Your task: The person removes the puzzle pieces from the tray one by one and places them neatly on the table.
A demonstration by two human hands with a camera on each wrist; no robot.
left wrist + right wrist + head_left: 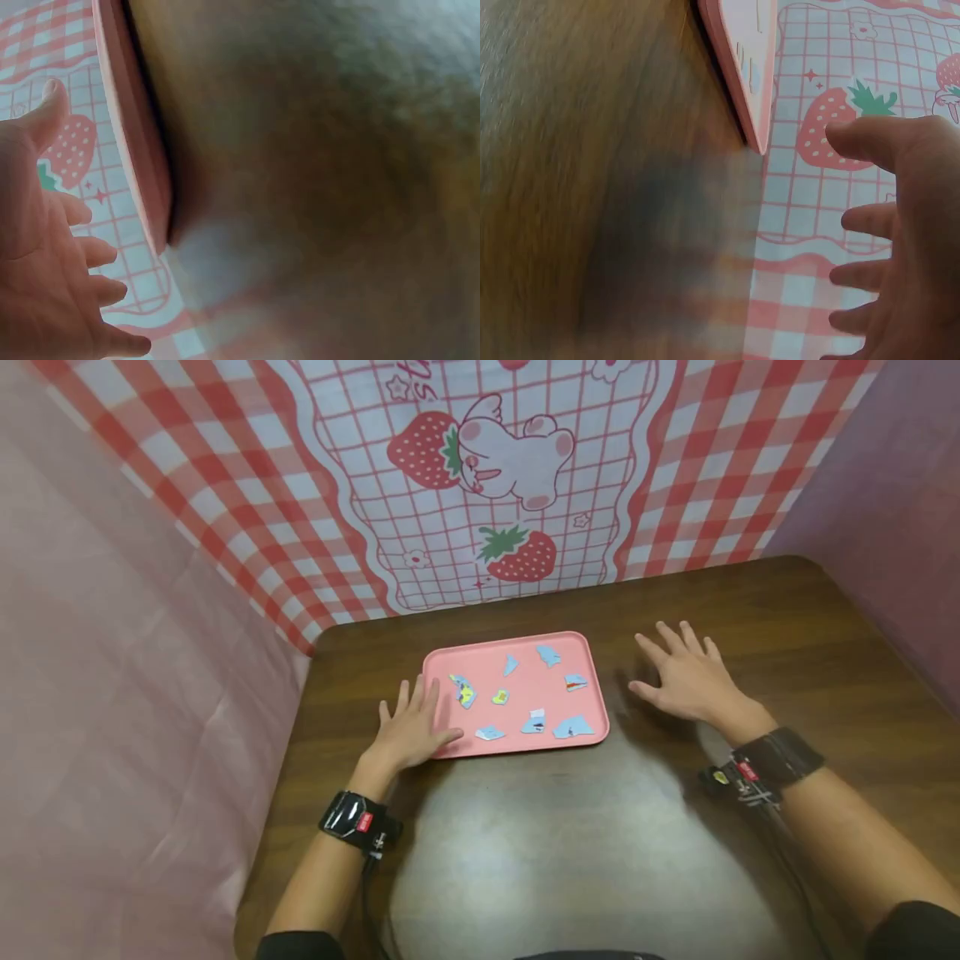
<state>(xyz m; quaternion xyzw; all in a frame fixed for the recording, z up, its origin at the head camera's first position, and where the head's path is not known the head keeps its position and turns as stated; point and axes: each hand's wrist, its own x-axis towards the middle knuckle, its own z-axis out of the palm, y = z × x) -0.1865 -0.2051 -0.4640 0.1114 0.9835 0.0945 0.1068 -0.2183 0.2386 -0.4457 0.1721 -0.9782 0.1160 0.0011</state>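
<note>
A pink tray (540,685) lies on the brown table, bearing several torn-looking paper pieces in light blue. Among them are a yellow-patterned piece (465,692) at the left, a small yellow one (500,697) near the middle and a piece with a red mark (576,682) at the right. My left hand (408,731) is at the tray's left edge, fingers spread, thumb overlapping the near corner in the head view. To the right of the tray, apart from it, my right hand (690,681) hovers with fingers spread. Neither hand holds anything.
The wooden table (525,843) runs back to a strawberry-print checked cloth (517,510) hanging behind it. A pink curtain (135,693) hangs at the left. Each wrist wears a strapped camera (360,821) with a cable trailing toward the near edge.
</note>
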